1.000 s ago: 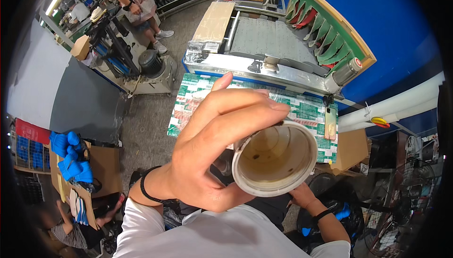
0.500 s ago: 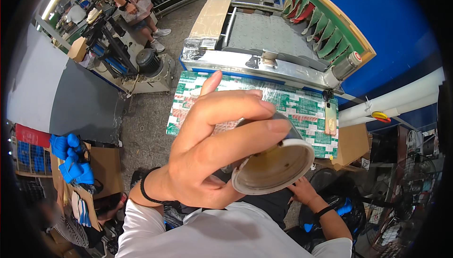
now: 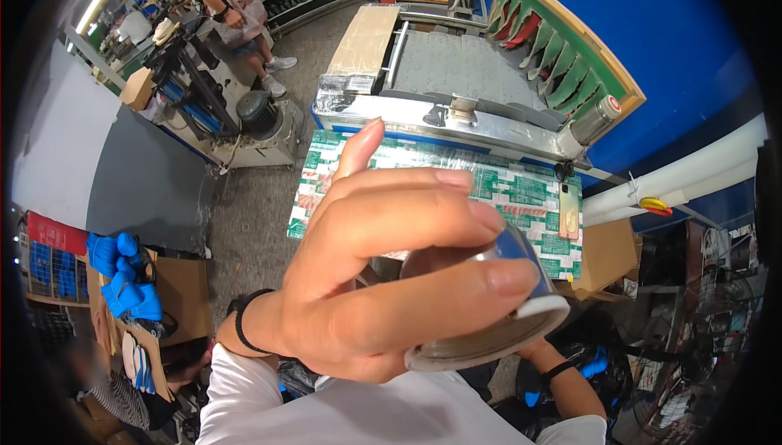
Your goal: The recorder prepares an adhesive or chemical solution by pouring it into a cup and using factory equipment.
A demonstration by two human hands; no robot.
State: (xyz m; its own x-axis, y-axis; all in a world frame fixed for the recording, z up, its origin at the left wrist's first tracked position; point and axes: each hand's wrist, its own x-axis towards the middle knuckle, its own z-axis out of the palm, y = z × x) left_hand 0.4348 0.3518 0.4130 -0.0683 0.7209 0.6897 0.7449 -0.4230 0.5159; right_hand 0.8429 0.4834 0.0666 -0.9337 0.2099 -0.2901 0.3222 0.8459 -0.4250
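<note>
L hand point(image 3: 326, 286) has its fingers wrapped round a cup point(image 3: 497, 339), approx. centre of view, up off the bench point(image 3: 505, 170) and over the wearer's lap; 1 finger sticks up free, thumb's hidden. R hand point(image 3: 534, 350) is low beyond the cup, partly blocked by it, so can't tell if its fingers grip anything. Step in hand looks like holding the cup up, tilted, mouth facing down toward the wearer; contents n/v from this angle. Next move prob. calls for a firm but light grip & a slow turn of the wrist, esp. if there's liquid inside, as a thin wall could buckle. Materials: cup's round w/ a pale, smooth, rolled rim & a bluish outer wall, plastic or paper, can't say. Bench top is wrapped in glossy green-and-white printed tape, wrinkled in places, w/ a flat gold phone point(image 3: 568, 210) at its R end. Behind: machine point(image 3: 456, 66) w/ matte grey overlapping plates & a shiny metal front edge, then a wood-framed green board point(image 3: 607, 62) w/ curling green & red flaps. Far L: soft-looking blue bundles point(image 3: 126, 278) by plain brown cardboard. L wrist has a black knobbly band point(image 3: 239, 327); shirt point(image 3: 391, 408) is plain white cloth.
</note>
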